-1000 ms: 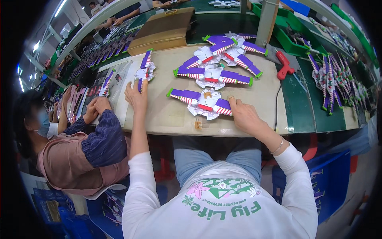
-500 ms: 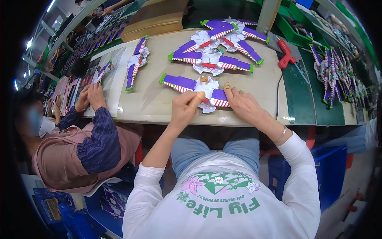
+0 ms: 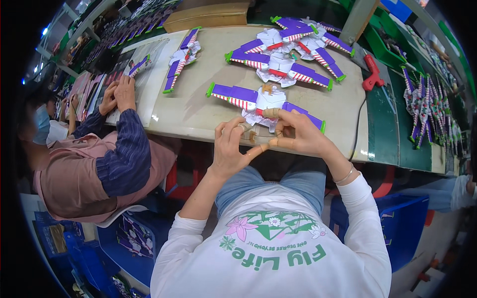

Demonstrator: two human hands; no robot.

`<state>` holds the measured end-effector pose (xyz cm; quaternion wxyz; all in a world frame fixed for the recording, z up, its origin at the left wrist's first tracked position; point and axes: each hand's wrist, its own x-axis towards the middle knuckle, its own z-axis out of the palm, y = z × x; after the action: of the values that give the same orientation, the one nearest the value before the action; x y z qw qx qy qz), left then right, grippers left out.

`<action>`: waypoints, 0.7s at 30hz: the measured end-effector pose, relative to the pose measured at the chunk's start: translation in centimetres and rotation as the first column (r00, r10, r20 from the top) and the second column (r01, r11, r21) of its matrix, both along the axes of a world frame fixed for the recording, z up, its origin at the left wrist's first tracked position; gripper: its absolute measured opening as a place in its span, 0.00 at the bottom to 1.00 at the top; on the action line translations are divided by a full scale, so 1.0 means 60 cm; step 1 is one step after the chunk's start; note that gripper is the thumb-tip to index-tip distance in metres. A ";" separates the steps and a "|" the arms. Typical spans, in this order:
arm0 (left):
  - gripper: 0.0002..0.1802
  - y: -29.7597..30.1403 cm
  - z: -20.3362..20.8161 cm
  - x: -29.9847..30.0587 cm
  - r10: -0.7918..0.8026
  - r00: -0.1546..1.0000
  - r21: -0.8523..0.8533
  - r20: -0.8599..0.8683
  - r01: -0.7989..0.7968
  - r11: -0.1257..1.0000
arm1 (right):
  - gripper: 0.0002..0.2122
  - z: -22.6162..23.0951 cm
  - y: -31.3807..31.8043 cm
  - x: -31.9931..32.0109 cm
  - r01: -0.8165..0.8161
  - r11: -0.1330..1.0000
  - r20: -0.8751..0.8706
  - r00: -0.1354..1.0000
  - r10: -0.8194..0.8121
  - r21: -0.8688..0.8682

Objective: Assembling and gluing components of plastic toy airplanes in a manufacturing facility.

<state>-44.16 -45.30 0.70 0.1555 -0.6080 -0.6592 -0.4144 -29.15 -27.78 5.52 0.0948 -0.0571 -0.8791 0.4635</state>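
A toy wing assembly (image 3: pixel 272 102) lies before me near the table's front edge. It has a white middle, purple wings with red-and-white stripes, green tips and a red part. A small tan piece (image 3: pixel 267 89) sits on its far side. My left hand (image 3: pixel 229 146) is at its near side, fingers bent and thumb stretched away from them. A second small tan piece (image 3: pixel 253 135) shows in that gap. My right hand (image 3: pixel 303 134) reaches its covered forefinger over the red part. Its other fingers curl toward the thumb; what they grip is hidden. Both thumb tips meet.
Similar wing assemblies (image 3: pixel 278 64) overlap at the back; one more (image 3: pixel 183 59) lies left. At the right are a red glue gun (image 3: pixel 371 74), its black cord (image 3: pixel 358 124) and a heap of wings (image 3: pixel 427 104). A co-worker's hands (image 3: pixel 119 94) work at far left.
Both hands have drawn nearer to the table's front edge and together, thumbs touching. The right hand has come left, uncovering the right wing. The head view has shifted a little.
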 end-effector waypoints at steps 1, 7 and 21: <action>0.27 0.000 -0.004 0.001 0.043 0.999 -0.042 -0.014 -0.043 0.998 | 0.25 -0.002 -0.003 -0.001 0.009 0.995 -0.053 0.999 -0.014 -0.098; 0.10 0.001 -0.006 0.017 0.041 0.996 -0.111 0.081 -0.031 0.993 | 0.22 -0.038 -0.016 -0.012 0.163 0.824 -0.131 0.953 -0.275 -0.543; 0.05 0.017 -0.004 0.045 -0.279 0.229 0.177 0.933 0.384 0.906 | 0.22 -0.064 -0.051 -0.011 0.451 0.880 -0.387 0.846 -0.366 0.153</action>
<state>-41.46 -44.30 0.47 -0.3781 -0.3804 -0.4966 -0.6825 -29.78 -30.82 1.67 0.3511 -0.1499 -0.8647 0.3264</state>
